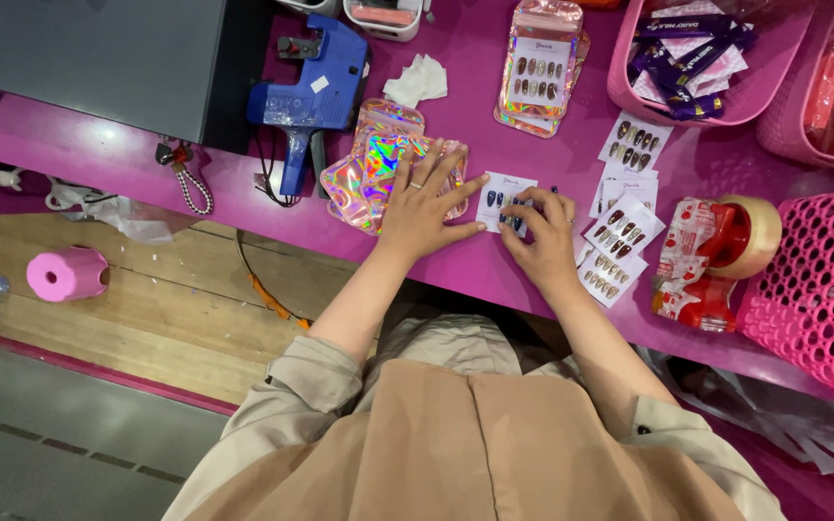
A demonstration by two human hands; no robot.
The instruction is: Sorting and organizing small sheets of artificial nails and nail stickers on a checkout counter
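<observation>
At the frame's centre, my left hand (425, 207) lies flat, fingers spread, on shiny holographic plastic pouches (371, 169) while my right-hand fingers (523, 214) pinch a small white card of dark press-on nails (496, 197) on the magenta counter (475, 106).

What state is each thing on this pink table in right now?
Nail card: flat, under both hands.
Left hand: spread, pressing card and pouches.
Right hand: fingertips on card.
Holographic pouches: stacked, flat.
Filled pouch: lying flat.
Label gun: lying unused.
Tape dispenser: loaded, untouched.

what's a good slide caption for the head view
Both hands press a white card of press-on nails on a magenta counter.
</observation>
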